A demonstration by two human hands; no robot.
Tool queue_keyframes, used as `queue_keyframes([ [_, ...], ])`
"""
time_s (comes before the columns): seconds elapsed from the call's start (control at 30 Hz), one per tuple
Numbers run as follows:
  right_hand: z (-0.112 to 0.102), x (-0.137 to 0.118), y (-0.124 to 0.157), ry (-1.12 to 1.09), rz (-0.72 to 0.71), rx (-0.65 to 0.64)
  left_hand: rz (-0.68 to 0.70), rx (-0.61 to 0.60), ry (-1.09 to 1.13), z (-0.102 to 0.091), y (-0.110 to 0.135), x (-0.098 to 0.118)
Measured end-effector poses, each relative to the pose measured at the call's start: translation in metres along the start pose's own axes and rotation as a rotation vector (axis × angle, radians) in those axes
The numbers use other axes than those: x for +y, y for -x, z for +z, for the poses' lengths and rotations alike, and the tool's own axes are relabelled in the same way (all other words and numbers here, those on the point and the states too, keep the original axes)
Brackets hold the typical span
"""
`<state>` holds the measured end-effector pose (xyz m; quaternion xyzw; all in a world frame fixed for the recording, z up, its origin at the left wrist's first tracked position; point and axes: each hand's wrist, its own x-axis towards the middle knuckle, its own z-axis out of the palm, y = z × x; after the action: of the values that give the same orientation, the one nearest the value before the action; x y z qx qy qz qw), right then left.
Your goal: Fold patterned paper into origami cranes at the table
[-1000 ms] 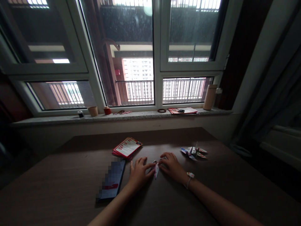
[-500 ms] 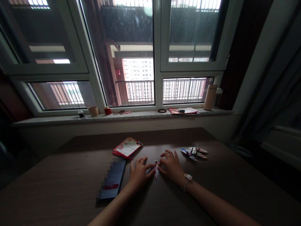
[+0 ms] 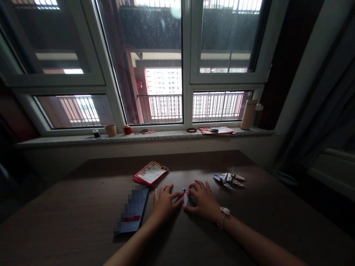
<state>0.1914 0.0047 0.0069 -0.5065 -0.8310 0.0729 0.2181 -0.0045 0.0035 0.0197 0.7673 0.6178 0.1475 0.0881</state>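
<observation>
A small folded paper piece (image 3: 184,198), white with red and blue print, lies on the dark wooden table (image 3: 83,207) between my hands. My left hand (image 3: 164,203) rests flat with spread fingers, its fingertips pressing the paper's left side. My right hand (image 3: 203,199) has curled fingers, and its thumb and forefinger pinch the paper's right edge. A beaded bracelet (image 3: 224,211) sits on my right wrist.
A stack of red-and-white leaflets (image 3: 151,173) lies beyond my left hand. A dark flat object (image 3: 133,212) lies to the left. Several folded paper figures (image 3: 229,179) sit to the right. The windowsill (image 3: 166,137) holds cups, papers and a tall cylinder (image 3: 247,114).
My right hand's fingers have curled in and shifted slightly toward the paper piece, which now lies a little shorter and more folded. My left hand has hardly moved.
</observation>
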Motion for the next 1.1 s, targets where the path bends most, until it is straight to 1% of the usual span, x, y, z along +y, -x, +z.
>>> queue_keyframes([
  [0.13, -0.001, 0.003, 0.000, -0.026, 0.011, -0.022, 0.024, 0.013, 0.016, 0.004, -0.001, -0.004],
  [0.3, 0.000, 0.010, -0.002, -0.146, 0.030, -0.060, 0.026, 0.047, 0.059, 0.006, -0.002, -0.007],
  [0.4, 0.000, 0.010, -0.003, -0.188, 0.040, -0.052, 0.045, 0.088, 0.098, 0.006, -0.003, -0.008],
  [0.5, -0.001, 0.009, -0.003, -0.206, 0.039, -0.023, 0.060, 0.102, 0.125, 0.006, -0.003, -0.008],
  [0.67, 0.000, 0.008, -0.004, -0.213, 0.041, 0.023, 0.051, 0.087, 0.115, 0.010, -0.003, -0.009],
  [0.83, 0.005, 0.011, -0.006, -0.220, 0.073, 0.049, 0.051, 0.076, 0.130, 0.011, -0.004, -0.010],
  [1.1, 0.008, 0.010, -0.008, -0.231, 0.095, 0.028, 0.024, 0.058, 0.189, 0.011, -0.005, -0.004],
])
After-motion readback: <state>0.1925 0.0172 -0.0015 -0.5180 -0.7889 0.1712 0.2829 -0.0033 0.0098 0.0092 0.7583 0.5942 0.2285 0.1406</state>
